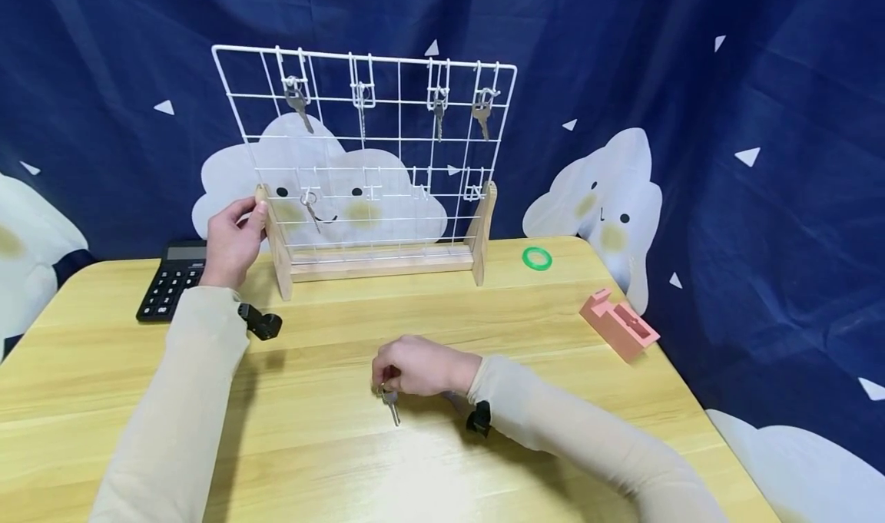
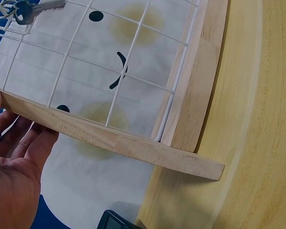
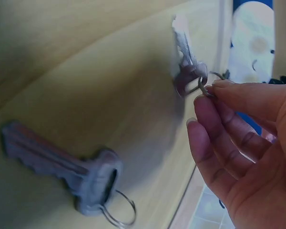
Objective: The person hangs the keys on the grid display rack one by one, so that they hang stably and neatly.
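My left hand [image 1: 235, 235] holds the left wooden post [image 1: 275, 243] of a white wire grid rack [image 1: 399, 139]. In the left wrist view, thumb and fingers lie on either side of that post [image 2: 109, 138]. Over the table, my right hand [image 1: 418, 365] pinches a small metal ring between thumb and forefinger, and a key [image 1: 392, 409] hangs from it. A second key [image 3: 62, 167] with its own ring [image 3: 121, 210] lies on the table in the right wrist view; in the head view, the right forearm mostly hides it.
Several keys hang from the grid's hooks, one key [image 1: 313, 214] on the lower row. A black calculator [image 1: 166, 289] lies beside the left arm. On the right are a green ring [image 1: 537, 259] and a pink block-shaped holder [image 1: 618, 326]. Behind the table [image 1: 325, 446] hangs a blue curtain [image 1: 588, 54].
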{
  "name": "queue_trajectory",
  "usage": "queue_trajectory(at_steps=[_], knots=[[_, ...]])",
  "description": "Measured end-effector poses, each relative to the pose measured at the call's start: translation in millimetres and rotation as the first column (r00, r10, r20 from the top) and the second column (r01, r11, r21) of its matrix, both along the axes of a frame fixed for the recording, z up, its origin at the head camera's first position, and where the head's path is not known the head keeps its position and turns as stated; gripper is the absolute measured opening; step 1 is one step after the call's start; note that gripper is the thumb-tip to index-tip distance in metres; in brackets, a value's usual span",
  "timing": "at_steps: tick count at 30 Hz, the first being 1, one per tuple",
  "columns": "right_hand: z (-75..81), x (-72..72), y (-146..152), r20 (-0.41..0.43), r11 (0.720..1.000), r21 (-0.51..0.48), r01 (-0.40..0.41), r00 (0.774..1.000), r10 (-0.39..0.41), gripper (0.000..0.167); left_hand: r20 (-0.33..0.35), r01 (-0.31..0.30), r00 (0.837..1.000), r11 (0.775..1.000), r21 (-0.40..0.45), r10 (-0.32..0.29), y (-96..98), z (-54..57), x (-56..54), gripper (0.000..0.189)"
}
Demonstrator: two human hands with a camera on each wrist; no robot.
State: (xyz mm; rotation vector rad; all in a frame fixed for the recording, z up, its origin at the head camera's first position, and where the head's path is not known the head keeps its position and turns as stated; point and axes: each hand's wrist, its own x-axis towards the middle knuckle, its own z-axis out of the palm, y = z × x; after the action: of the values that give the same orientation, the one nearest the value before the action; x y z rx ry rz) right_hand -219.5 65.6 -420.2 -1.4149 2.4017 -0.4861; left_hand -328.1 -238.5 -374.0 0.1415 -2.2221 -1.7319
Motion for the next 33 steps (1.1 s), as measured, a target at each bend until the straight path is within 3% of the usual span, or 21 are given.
queue_trajectory(at_steps=[6, 14, 20, 25, 33], knots=[[7.9, -6.0, 4.0, 0.006, 0.998, -0.060, 0.014, 1.000, -0.013, 0.013, 0.011, -0.007, 1.000, 1.000, 0.000, 0.007, 0.0, -0.3, 0.4, 0.052], [26.1, -14.3, 6.8, 0.135, 0.983, -0.171, 0.067, 0.990, -0.044, 0.015, 0.005, -0.007, 1.000, 1.000, 0.009, 0.007, 0.7, -0.3, 1.2, 0.053], [41.9, -22.5, 6.1, 0.122, 0.968, -0.227, 0.108, 0.989, -0.082, 0.013, 0.001, -0.007, 1.000, 1.000, 0.017, 0.007, -0.2, -2.2, -0.9, 0.053], [54.8, -29.2, 7.2, 0.099, 0.951, -0.255, 0.173, 0.983, -0.152, 0.010, 0.010, -0.005, 1.000, 1.000, 0.016, 0.005, -0.5, -2.6, -1.1, 0.053], [68.3, -36.2, 8.6, 0.122, 0.907, -0.290, 0.304, 0.952, -0.280, 0.006, -0.006, -0.003, 1.000, 1.000, 0.007, 0.003, -1.3, -1.8, -0.9, 0.052]])
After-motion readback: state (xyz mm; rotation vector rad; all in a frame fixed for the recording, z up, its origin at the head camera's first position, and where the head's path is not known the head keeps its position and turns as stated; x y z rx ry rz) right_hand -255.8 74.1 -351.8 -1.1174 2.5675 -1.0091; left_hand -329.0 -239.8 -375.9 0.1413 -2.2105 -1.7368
